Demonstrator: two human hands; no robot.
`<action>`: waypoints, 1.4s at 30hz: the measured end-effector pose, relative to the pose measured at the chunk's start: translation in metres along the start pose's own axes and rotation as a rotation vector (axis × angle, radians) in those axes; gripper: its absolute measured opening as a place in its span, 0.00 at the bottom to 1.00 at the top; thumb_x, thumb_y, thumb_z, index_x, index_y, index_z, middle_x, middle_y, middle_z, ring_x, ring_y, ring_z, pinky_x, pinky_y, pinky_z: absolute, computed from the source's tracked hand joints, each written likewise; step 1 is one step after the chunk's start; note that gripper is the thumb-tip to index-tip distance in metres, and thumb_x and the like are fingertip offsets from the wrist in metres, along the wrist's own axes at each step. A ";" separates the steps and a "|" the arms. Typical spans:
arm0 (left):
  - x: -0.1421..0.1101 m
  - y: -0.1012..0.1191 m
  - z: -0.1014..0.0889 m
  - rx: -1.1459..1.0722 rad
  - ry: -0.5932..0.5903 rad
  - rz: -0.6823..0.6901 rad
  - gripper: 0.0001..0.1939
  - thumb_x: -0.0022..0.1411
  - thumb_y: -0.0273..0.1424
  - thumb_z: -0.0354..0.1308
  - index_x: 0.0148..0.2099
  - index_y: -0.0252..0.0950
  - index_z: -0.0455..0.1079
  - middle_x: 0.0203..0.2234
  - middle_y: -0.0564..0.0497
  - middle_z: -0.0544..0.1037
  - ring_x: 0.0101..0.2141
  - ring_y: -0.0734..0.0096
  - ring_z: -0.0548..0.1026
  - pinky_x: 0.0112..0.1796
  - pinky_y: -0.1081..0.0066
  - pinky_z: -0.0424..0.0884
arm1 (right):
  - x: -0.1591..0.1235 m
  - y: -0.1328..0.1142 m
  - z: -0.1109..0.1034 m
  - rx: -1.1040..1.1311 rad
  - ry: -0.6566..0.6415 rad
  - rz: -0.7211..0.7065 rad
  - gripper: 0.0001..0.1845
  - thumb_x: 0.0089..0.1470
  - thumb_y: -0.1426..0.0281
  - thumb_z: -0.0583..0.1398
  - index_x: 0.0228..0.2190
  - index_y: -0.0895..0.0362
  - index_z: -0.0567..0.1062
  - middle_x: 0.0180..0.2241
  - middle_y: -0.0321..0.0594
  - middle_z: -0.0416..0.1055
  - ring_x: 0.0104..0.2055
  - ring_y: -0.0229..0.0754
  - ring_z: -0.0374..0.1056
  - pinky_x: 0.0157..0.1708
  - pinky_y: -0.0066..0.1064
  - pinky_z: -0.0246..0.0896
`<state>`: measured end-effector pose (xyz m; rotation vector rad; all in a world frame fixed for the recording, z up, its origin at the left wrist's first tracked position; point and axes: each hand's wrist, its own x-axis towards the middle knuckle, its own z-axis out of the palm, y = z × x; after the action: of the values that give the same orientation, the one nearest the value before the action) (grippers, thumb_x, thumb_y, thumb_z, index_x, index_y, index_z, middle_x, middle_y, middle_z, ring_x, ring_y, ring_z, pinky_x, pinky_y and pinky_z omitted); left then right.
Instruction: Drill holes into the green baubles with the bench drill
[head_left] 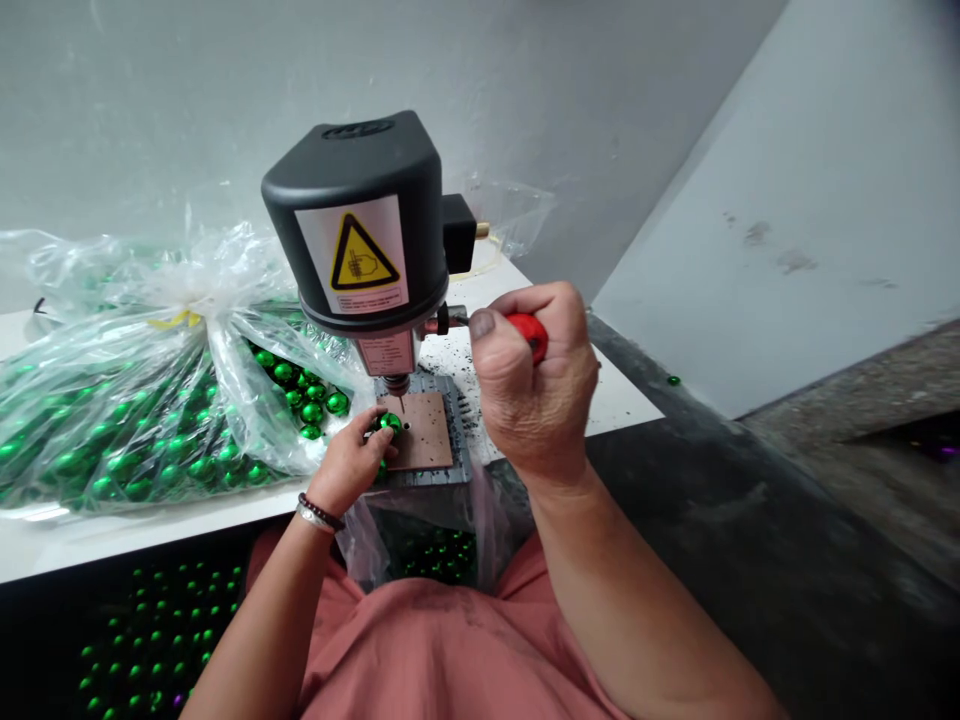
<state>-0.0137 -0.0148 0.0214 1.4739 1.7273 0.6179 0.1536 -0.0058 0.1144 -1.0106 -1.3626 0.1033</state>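
A small black bench drill (pixel 360 225) with a yellow warning label stands on the white table (pixel 150 525). My right hand (pixel 536 385) is closed round the drill's red-knobbed lever (pixel 529 328). My left hand (pixel 352 462) pinches a shiny green bead (pixel 390 421) on the brown wooden block (pixel 424 432) of the drill base, just under the drill bit (pixel 400 402).
A big clear plastic bag (pixel 142 400) full of green beads lies on the table to the left. Another bag with green beads (pixel 431 550) hangs below the table edge by my lap. More green beads sit in a dark bin (pixel 142 640) at the lower left. A grey ledge runs on the right.
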 end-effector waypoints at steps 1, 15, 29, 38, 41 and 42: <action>0.002 0.001 0.000 -0.014 -0.003 -0.001 0.25 0.56 0.36 0.49 0.55 0.33 0.63 0.26 0.48 0.78 0.30 0.67 0.76 0.31 0.71 0.68 | 0.000 0.000 0.000 -0.001 -0.001 0.002 0.10 0.53 0.62 0.54 0.27 0.56 0.64 0.20 0.27 0.59 0.20 0.24 0.54 0.21 0.18 0.53; 0.007 0.008 0.004 0.067 0.001 -0.004 0.25 0.55 0.33 0.50 0.55 0.32 0.64 0.24 0.49 0.78 0.28 0.69 0.75 0.29 0.73 0.66 | 0.016 -0.005 0.001 -0.006 -0.033 0.045 0.13 0.53 0.60 0.52 0.24 0.55 0.61 0.19 0.28 0.54 0.20 0.26 0.51 0.23 0.22 0.52; 0.012 0.010 0.008 0.096 0.026 0.046 0.25 0.54 0.34 0.51 0.55 0.33 0.65 0.23 0.51 0.77 0.27 0.69 0.74 0.28 0.73 0.67 | 0.079 0.008 0.027 -0.052 -0.097 0.113 0.21 0.51 0.54 0.50 0.18 0.55 0.51 0.18 0.32 0.48 0.22 0.32 0.44 0.23 0.25 0.47; 0.011 0.014 0.006 0.135 0.020 0.010 0.24 0.55 0.34 0.51 0.54 0.34 0.66 0.24 0.51 0.78 0.27 0.69 0.75 0.30 0.73 0.68 | 0.079 0.009 0.027 0.011 -0.119 0.137 0.19 0.50 0.54 0.49 0.20 0.56 0.54 0.19 0.29 0.47 0.24 0.29 0.45 0.25 0.22 0.45; 0.011 0.013 0.005 0.083 0.030 -0.020 0.24 0.55 0.36 0.50 0.54 0.34 0.66 0.23 0.51 0.77 0.28 0.68 0.76 0.30 0.73 0.68 | 0.077 0.008 0.026 0.052 -0.113 0.150 0.19 0.50 0.54 0.49 0.20 0.56 0.54 0.19 0.29 0.47 0.23 0.29 0.44 0.25 0.22 0.45; 0.011 0.012 0.005 0.066 0.031 -0.027 0.24 0.55 0.36 0.50 0.54 0.34 0.66 0.23 0.51 0.77 0.28 0.68 0.76 0.30 0.72 0.69 | 0.077 0.008 0.026 0.065 -0.108 0.150 0.19 0.49 0.55 0.49 0.20 0.56 0.54 0.19 0.29 0.47 0.24 0.29 0.44 0.25 0.22 0.45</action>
<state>-0.0028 -0.0020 0.0256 1.4907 1.8042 0.5771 0.1566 0.0587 0.1643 -1.0639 -1.3711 0.3164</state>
